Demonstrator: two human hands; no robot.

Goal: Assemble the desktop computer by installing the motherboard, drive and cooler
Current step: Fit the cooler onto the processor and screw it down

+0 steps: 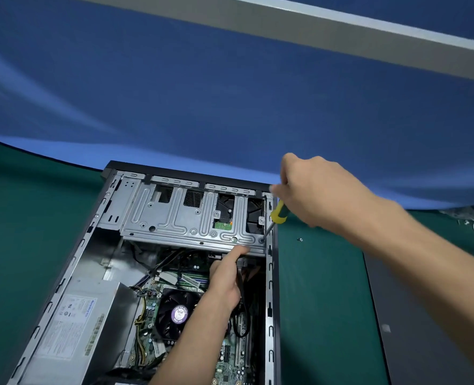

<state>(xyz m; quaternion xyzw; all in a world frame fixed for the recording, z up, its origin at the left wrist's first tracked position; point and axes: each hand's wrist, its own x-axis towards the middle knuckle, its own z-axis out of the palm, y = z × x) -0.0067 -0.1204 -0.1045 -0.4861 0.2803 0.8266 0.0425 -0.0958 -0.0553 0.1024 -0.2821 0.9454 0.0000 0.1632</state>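
1. Head view: we see the open computer case lying on the green mat, lower centre of the frame.
2. Right hand, right of centre, fingers curled round the yellow-green screwdriver; its tip sits on a screw at the lower right corner of the metal drive cage.
3. Left hand reaches inside the case, index finger straight, pressing up against the cage's lower edge; we see nothing gripped.
4. Hard drive shows through the cage's cut-outs.
5. Motherboard sits in the case bottom, cooler fan on it, power supply at lower left.
6. Loose screw on the mat, right of the case.
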